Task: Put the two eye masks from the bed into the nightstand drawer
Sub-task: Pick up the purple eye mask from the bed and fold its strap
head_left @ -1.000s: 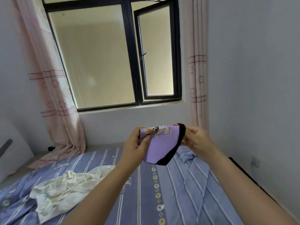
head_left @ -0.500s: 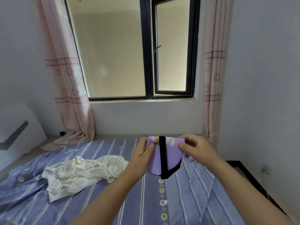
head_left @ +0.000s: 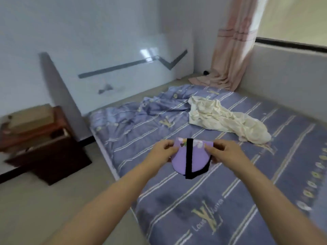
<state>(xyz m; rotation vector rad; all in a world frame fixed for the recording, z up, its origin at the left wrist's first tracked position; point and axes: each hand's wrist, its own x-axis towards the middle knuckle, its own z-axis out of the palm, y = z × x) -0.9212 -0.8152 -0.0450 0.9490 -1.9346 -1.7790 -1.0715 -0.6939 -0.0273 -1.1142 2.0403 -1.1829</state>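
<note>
Above bed (head_left: 230, 174), eye mask (head_left: 196, 161) spans hands sideways.

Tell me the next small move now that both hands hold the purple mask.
Probably carry the eye mask, pinched between left hand and right hand, leftward to the nightstand; its drawer looks open beside the bed.

White walls (head_left: 88, 23); pink curtain (head_left: 231, 50); grey floor (head_left: 44, 200); glossy headboard (head_left: 123, 55).
</note>
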